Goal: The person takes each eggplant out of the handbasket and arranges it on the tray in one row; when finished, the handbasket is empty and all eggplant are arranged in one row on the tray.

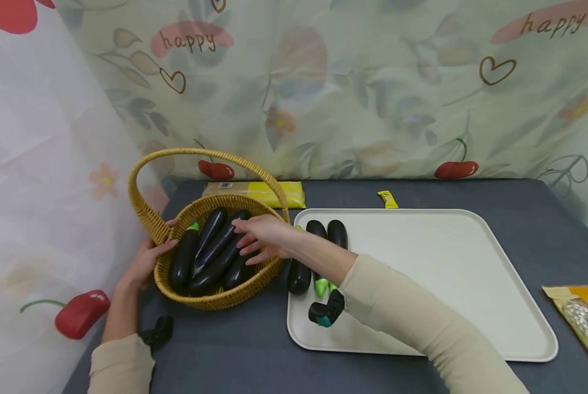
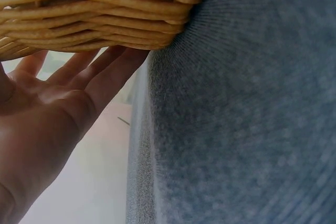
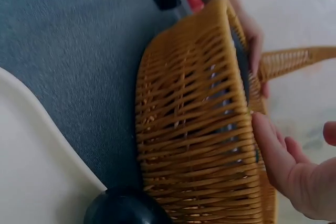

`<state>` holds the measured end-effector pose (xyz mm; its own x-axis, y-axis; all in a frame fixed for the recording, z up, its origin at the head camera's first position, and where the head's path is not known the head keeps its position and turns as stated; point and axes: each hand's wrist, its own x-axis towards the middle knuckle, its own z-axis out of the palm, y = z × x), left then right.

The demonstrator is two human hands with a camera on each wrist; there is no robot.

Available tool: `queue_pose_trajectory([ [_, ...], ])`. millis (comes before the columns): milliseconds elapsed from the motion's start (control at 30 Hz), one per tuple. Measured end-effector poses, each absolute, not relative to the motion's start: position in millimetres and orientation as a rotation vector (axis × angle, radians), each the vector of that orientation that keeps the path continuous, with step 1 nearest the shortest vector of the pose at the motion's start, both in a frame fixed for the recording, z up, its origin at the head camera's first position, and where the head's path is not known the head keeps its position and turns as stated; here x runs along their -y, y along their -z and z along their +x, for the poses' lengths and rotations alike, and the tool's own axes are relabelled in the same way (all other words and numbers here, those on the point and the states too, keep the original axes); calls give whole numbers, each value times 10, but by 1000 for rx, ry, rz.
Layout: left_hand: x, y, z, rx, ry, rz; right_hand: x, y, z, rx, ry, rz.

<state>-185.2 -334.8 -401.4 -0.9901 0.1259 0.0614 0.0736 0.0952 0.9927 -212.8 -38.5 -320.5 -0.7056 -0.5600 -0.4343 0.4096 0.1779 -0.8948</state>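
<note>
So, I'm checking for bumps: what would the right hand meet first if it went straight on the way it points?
Most likely the dark eggplants in the wicker basket, though the depth there is unclear.

backdrop (image 1: pixel 353 98): pale, leaf-and-cherry print | left drape (image 1: pixel 42 180): whitish | tabletop (image 1: pixel 234 350): grey-blue cloth

The right grip (image 1: pixel 264 238) covers part of the eggplants (image 1: pixel 217 251) in the wicker basket (image 1: pixel 215 301); I cannot confirm their count. The right forearm (image 1: pixel 320 251) masks sections of the eggplants (image 1: pixel 300 276) on the white tray (image 1: pixel 471 273). In the left wrist view, the fingertips of the left grip (image 2: pixel 55 111) are concealed behind the basket. The basket partly obscures the yellow packet (image 1: pixel 256 189); its barcode (image 1: pixel 225 185) is unreadably small. The head view's right edge truncates the clear-windowed bag (image 1: pixel 581 320).
</note>
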Motion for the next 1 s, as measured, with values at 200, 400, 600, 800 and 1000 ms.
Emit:
queue_pose_trajectory([
  [200, 3356, 4018, -1844, -2276, -2099, 226, 495, 3308, -2220, -1825, 1608, -53],
  [400, 3345, 4012, -1838, -2256, -2108, 230, 552, 3370, -2262, -2005, 1536, 35],
  [600, 3325, 3987, -1855, -2278, -2092, 212, 586, 3417, -2324, -2132, 1432, 96],
  [800, 3322, 3988, -1858, -2300, -2070, 197, 616, 3436, -2367, -2186, 1323, 118],
  [1000, 3346, 4014, -1852, -2286, -2087, 197, 617, 3427, -2348, -2160, 1303, 83],
])
